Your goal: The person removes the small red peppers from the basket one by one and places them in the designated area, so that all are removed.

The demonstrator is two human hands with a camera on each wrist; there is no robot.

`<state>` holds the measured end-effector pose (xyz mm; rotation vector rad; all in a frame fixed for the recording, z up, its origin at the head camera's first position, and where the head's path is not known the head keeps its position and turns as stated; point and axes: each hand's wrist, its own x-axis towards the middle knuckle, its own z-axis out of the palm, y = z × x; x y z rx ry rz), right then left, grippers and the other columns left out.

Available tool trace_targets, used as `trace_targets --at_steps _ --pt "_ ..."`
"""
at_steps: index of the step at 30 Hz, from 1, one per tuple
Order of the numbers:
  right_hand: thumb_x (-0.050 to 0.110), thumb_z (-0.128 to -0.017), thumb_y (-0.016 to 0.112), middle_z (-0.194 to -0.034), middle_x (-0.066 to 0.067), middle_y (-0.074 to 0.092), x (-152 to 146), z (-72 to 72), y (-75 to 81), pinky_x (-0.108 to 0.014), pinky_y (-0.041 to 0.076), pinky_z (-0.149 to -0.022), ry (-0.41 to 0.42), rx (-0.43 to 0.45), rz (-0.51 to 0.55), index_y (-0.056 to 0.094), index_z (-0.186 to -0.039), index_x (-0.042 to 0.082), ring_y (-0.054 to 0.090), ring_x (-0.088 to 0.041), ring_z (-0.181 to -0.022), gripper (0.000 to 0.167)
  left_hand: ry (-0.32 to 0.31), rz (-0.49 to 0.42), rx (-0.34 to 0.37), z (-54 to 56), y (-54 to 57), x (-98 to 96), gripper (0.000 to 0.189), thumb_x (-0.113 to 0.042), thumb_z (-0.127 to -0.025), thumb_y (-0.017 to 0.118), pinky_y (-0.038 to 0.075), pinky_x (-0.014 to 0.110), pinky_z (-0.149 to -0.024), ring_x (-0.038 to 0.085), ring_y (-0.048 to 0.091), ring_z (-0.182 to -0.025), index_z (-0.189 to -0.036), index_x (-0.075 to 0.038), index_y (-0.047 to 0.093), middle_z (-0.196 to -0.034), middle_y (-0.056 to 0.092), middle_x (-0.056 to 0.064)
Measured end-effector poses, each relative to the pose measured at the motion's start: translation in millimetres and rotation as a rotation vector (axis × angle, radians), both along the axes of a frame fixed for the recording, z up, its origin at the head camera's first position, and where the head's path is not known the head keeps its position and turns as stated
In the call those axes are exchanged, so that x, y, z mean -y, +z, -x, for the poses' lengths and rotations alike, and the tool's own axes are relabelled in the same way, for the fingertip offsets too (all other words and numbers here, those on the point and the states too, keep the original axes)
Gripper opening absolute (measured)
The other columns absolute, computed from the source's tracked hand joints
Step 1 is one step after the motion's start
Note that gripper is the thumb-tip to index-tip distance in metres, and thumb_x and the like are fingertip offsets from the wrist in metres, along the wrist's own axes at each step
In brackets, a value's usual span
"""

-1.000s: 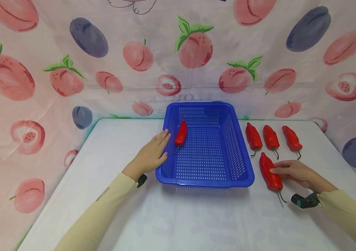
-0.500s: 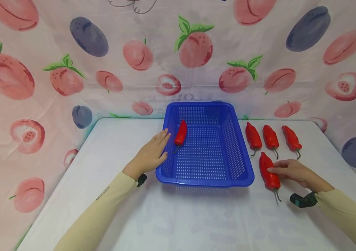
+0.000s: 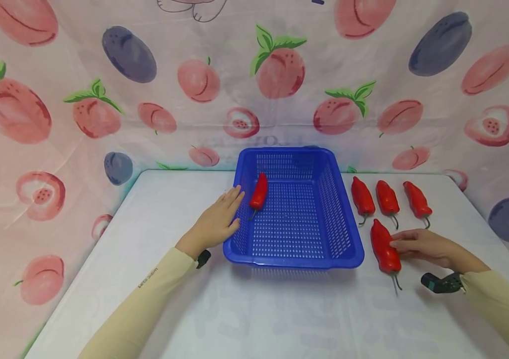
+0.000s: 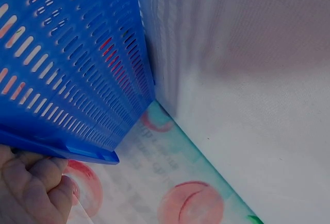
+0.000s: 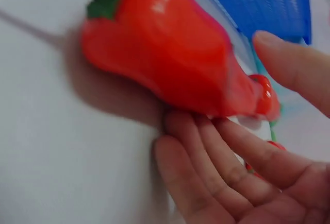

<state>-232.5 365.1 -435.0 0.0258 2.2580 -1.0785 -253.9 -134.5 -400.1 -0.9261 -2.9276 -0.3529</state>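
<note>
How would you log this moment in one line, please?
left hand: touching basket | right hand: touching front pepper | in basket: one pepper | farther back on table: three peppers

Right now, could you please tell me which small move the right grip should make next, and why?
I would probably ease the right grip away from the front red pepper: in the right wrist view the thumb stands clear of it and the fingers look loosely extended, while the pepper appears to rest on the table.

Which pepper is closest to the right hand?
The front pepper, right at the right hand; three peppers lie in a row behind it, and another pepper is inside the basket.
</note>
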Motion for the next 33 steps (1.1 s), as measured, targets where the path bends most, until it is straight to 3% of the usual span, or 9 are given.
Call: trace_targets --at_steps 4,11,19,23,25,28,31,33 --pt "0.034 -0.092 0.056 -0.132 -0.026 0.051 -8.1 -0.4 -0.9 -0.040 0.053 -0.092 0.006 0.015 0.058 0.031 -0.140 -0.012 0.061 -0.015 -0.105 0.070 0.000 0.006 -0.001 -0.7 0.7 -0.5 0.064 -0.022 -0.093 0.043 0.014 0.041 -0.120 0.029 0.014 -0.147 -0.148 0.002 0.021 -0.156 0.019 0.017" --pt "0.035 -0.094 0.053 -0.137 -0.029 0.046 -18.4 -1.3 -3.8 -0.040 0.053 -0.092 0.032 -0.029 0.041 0.033 -0.141 -0.009 0.060 -0.026 -0.113 0.067 0.003 0.005 0.002 -0.8 1.2 -1.0 0.063 -0.022 -0.093 0.043 0.014 0.042 -0.120 0.029 0.014 -0.147 -0.148 0.002 0.022 -0.157 0.018 0.017" --pt "0.031 -0.096 0.050 -0.137 -0.027 0.048 -31.5 -1.1 -5.8 -0.034 0.054 -0.091 0.035 -0.061 0.081 0.028 -0.142 -0.010 0.064 -0.011 -0.108 0.066 -0.003 0.003 -0.003 -1.2 1.5 -1.3 0.063 -0.021 -0.093 0.043 0.014 0.042 -0.120 0.030 0.015 -0.146 -0.147 0.002 0.022 -0.156 0.018 0.017" --pt "0.034 -0.095 0.051 -0.141 -0.026 0.044 -34.6 -2.6 -7.1 -0.046 0.050 -0.096 0.024 -0.073 0.066 0.028 -0.144 -0.007 0.061 -0.013 -0.112 0.067 -0.004 0.005 -0.010 -1.2 0.8 -0.7 0.063 -0.022 -0.093 0.042 0.015 0.042 -0.120 0.030 0.015 -0.146 -0.147 0.003 0.022 -0.156 0.020 0.018" --pt "0.035 -0.095 0.051 -0.141 -0.022 0.047 -35.6 -3.4 -8.2 -0.052 0.047 -0.097 0.006 -0.109 0.056 0.028 -0.144 -0.005 0.060 -0.008 -0.112 0.067 -0.004 0.006 -0.014 -0.9 0.2 -0.3 0.063 -0.023 -0.093 0.042 0.015 0.042 -0.120 0.029 0.016 -0.146 -0.147 0.003 0.023 -0.156 0.020 0.018" --pt "0.035 -0.094 0.053 -0.129 0.002 0.061 -35.5 -4.9 -9.3 -0.055 0.045 -0.097 -0.035 -0.197 0.054 0.029 -0.144 -0.002 0.059 0.008 -0.104 0.067 -0.002 0.006 -0.017 -0.4 -0.5 0.2 0.063 -0.023 -0.093 0.042 0.015 0.042 -0.120 0.029 0.016 -0.146 -0.147 0.003 0.023 -0.156 0.020 0.018" --pt "0.030 -0.094 0.053 -0.112 0.024 0.064 -35.1 -5.7 -10.4 -0.053 0.047 -0.095 -0.048 -0.303 0.088 0.033 -0.142 -0.003 0.056 0.017 -0.097 0.061 0.002 0.004 -0.014 -0.2 -0.7 -0.1 0.063 -0.022 -0.093 0.043 0.015 0.042 -0.120 0.029 0.015 -0.146 -0.147 0.003 0.022 -0.156 0.019 0.017" --pt "0.027 -0.095 0.053 -0.106 0.032 0.061 -34.4 -5.5 -11.2 -0.045 0.052 -0.092 -0.056 -0.351 0.102 0.036 -0.140 -0.003 0.056 0.018 -0.096 0.057 0.004 0.008 -0.012 -0.1 -0.8 -0.4 0.063 -0.022 -0.093 0.043 0.014 0.041 -0.120 0.029 0.015 -0.146 -0.147 0.002 0.022 -0.156 0.019 0.017"
